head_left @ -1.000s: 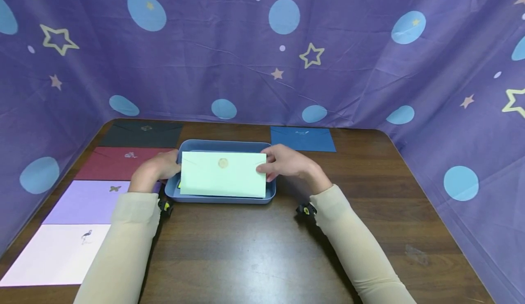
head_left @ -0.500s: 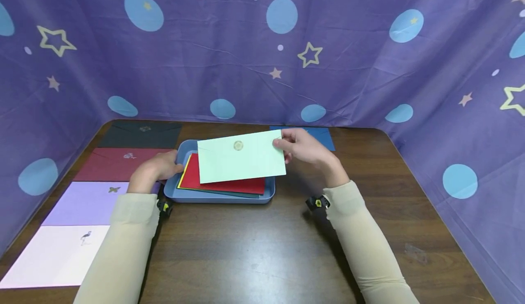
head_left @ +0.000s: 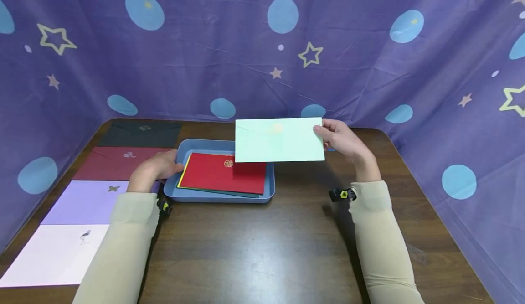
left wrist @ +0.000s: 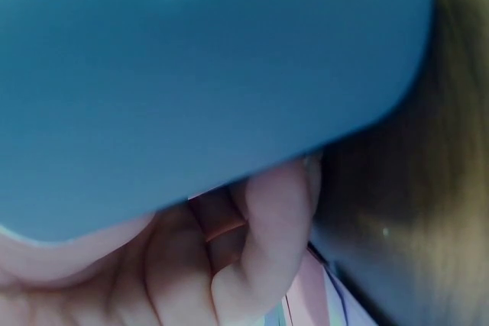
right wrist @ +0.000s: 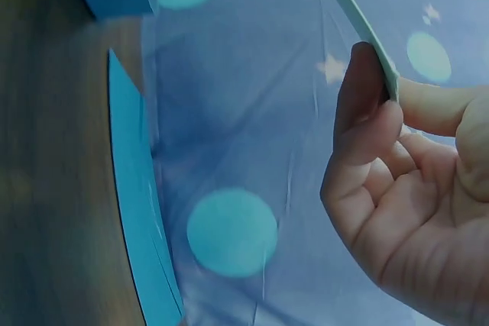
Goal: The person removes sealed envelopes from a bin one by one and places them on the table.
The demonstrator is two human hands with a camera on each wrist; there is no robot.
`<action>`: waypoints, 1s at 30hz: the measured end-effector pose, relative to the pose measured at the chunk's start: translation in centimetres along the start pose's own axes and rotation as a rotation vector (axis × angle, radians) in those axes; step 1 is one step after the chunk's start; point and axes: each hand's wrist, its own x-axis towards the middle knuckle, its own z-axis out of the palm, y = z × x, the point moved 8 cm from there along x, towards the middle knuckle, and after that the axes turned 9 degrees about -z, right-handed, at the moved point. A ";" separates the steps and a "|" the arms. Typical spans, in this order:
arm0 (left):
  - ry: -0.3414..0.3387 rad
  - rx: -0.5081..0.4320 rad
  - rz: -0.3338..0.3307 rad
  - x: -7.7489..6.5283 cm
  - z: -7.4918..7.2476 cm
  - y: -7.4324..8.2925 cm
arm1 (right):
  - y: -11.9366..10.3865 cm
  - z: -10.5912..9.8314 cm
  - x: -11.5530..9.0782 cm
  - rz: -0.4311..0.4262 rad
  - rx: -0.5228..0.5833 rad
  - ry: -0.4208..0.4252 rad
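Observation:
My right hand (head_left: 346, 140) pinches the right edge of a pale mint envelope (head_left: 279, 142), thumb in front, and holds it in the air beyond the tray's back right corner. In the right wrist view the envelope (right wrist: 355, 17) appears edge-on between thumb and fingers. A blue tray (head_left: 217, 199) rests on the table, with my left hand (head_left: 156, 169) gripping its left side. The left wrist view has the tray wall (left wrist: 191, 97) covering the curled fingers (left wrist: 267, 242) in part. Inside the tray lies a red envelope (head_left: 221, 176) with a gold emblem, over yellow and dark green edges.
Down the table's left side lie a dark green envelope (head_left: 139, 134), a maroon one (head_left: 110, 165), a lilac one (head_left: 82, 201) and a white one (head_left: 45, 256). A blue envelope (right wrist: 134, 188) lies at the back right, mostly hidden in the head view. A purple curtain (head_left: 352, 67) hangs behind.
My right hand has lifted the mint envelope out of the tray and carried it right, uncovering the red envelope. The left hand has stayed at the tray.

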 end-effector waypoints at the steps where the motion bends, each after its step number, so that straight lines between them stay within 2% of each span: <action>1: -0.001 0.001 0.000 0.0 0.0 0.0 | 0.3 -0.5 -0.2 0.007 -0.009 0.004; 10: -0.007 0.006 -0.017 0.0 0.0 -0.1 | 2.9 -4.4 -1.8 0.107 -0.094 0.064; 17: 0.000 -0.006 -0.022 0.1 0.0 -0.1 | 4.8 -6.5 -2.8 0.146 -0.131 0.082; 24: 0.002 -0.012 -0.004 -0.1 -0.1 0.0 | 6.8 -7.4 -3.3 0.186 -0.152 0.078; 30: 0.006 0.012 0.003 0.0 -0.1 0.0 | 7.6 -6.6 -3.3 0.186 -0.129 0.034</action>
